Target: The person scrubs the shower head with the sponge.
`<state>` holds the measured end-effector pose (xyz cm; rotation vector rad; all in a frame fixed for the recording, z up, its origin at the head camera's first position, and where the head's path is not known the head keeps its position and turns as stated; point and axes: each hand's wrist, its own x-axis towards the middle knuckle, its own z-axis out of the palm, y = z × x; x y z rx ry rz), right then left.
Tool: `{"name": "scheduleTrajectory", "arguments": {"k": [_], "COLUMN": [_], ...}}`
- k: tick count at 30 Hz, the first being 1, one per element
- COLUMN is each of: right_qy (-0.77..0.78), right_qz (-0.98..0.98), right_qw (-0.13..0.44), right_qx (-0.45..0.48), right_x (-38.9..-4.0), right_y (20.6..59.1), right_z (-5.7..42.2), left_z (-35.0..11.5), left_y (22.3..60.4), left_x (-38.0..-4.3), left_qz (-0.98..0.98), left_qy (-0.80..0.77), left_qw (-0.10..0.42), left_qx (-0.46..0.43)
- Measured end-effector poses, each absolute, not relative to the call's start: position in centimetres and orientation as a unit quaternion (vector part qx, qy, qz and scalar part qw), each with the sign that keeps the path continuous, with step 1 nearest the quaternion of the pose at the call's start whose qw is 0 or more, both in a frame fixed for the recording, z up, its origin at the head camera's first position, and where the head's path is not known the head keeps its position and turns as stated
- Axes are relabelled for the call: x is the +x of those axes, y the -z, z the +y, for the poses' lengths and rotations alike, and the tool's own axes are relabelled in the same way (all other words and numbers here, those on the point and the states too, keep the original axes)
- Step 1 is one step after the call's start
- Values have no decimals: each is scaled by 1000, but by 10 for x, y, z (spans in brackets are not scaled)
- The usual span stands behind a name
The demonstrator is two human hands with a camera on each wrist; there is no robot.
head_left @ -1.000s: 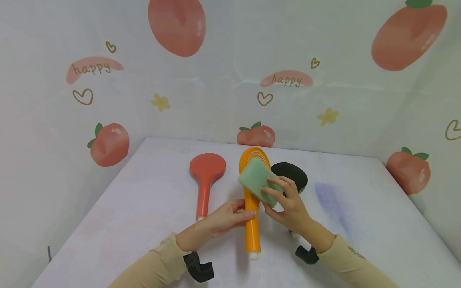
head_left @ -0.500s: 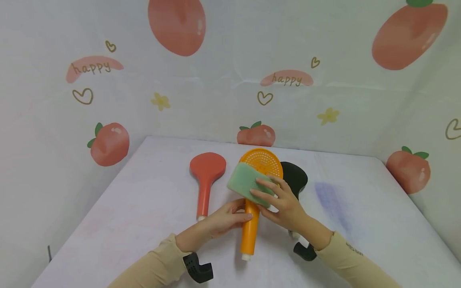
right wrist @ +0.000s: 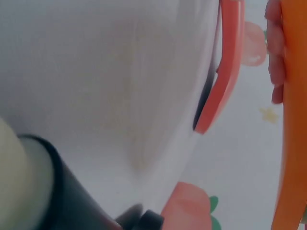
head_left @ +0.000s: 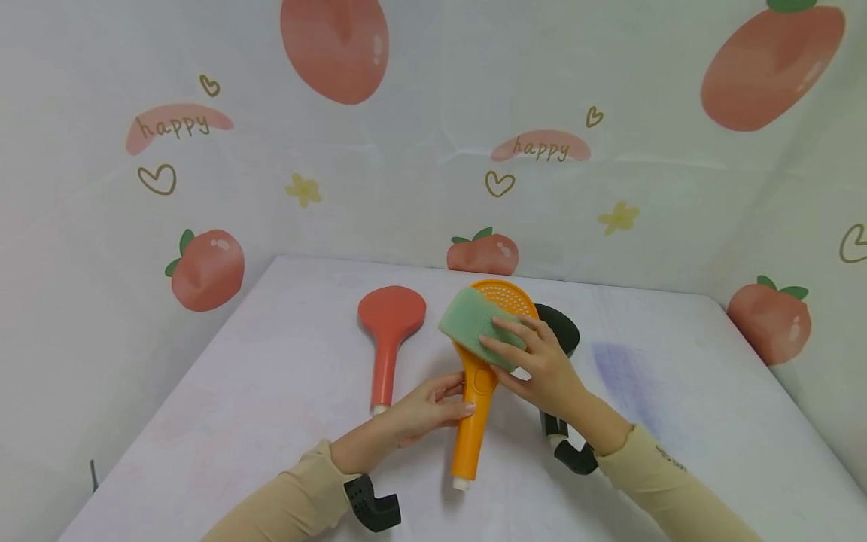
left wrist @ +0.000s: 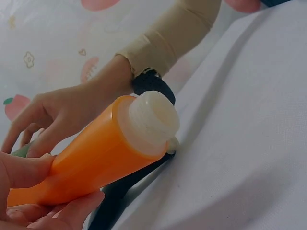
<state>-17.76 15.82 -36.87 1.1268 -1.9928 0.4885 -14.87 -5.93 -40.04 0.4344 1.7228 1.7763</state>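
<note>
In the head view my left hand (head_left: pixel 427 410) grips the handle of an orange shower head (head_left: pixel 469 444), held tilted above the table with its perforated round face up. My right hand (head_left: pixel 545 373) pinches a pale green sponge (head_left: pixel 474 324) with spread fingers, and the sponge lies across that face, covering its left and lower part. A white threaded end (left wrist: pixel 153 117) sticks out of the handle in the left wrist view, with my left thumb and fingers on either side. At the right wrist view's edge runs the orange shower head (right wrist: pixel 293 124); the sponge is mostly hidden there.
A red shower head (head_left: pixel 391 312) lies on the white table (head_left: pixel 271 421) to the left. A black shower head (head_left: pixel 564 327) lies to the right, partly behind my right hand. Behind the table hangs a fruit-printed cloth (head_left: pixel 406 181).
The shower head's face has swung wider into view, its handle end shifting slightly left. My right hand has slid the sponge down left, then back up right across the face.
</note>
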Motion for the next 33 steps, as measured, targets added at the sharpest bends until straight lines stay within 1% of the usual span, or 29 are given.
{"name": "scheduleTrajectory", "arguments": {"k": [8,13,17,24,28,33], "right_qy": [-216,-238,-236,-218,-209,-202], "right_qz": [-804,-814,-817,-811,-798,-800], "right_qw": [420,420,405,372,379,398], "right_qx": [362,323,337,396,419,401], "right_x": [-189,-192,-188,-174,-171,-176], "right_y": [367,368,369,373,372,367], "right_z": [169,170,165,152,151,157], "left_z": [-59,-59,-59,-59,-59,-59], "left_y": [400,401,400,401,401,401], "left_x": [-147,-147,-147,-148,-149,-150], "left_qz": [654,657,654,649,649,647], "left_qy": [-674,-673,-674,-678,-677,-679], "left_qw": [308,309,309,307,308,311], "left_qx": [153,145,150,160,157,155]}}
